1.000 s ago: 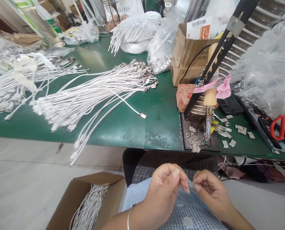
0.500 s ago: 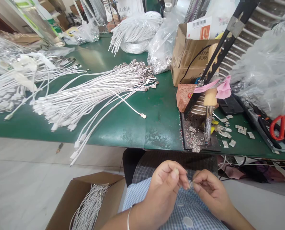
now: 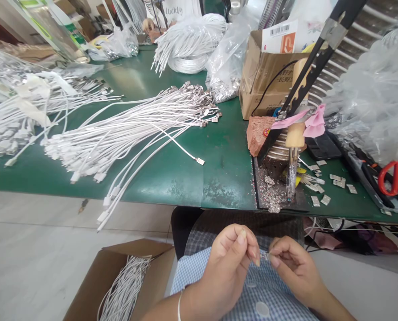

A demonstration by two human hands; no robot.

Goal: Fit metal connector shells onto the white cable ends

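Note:
Over my lap, just off the table's front edge, both my hands are raised close together. My left hand (image 3: pixel 230 263) has its fingers curled and its thumb pressed against the index finger; whatever the pinch contains is hidden. A narrow gap separates it from my right hand (image 3: pixel 294 267), whose thumb and forefinger pinch a tiny shiny piece (image 3: pixel 265 256), too small to name surely. Nearest on the table is a soldering iron (image 3: pixel 294 147) with a wooden handle, strapped tip-down to a black stand. One loose white cable (image 3: pixel 182 148) ends in a bare metal connector.
A big bundle of white cables (image 3: pixel 132 129) lies on the green table (image 3: pixel 225 165). Small metal shells (image 3: pixel 339 182) are scattered right of the solder-flecked base, near red-handled scissors (image 3: pixel 391 178). A cardboard box (image 3: pixel 85 285) with cables stands on the floor at left.
My left fingertips have drawn slightly left, away from the right ones, and the thumb has moved up along the index finger. My right hand keeps its pinch almost unmoved.

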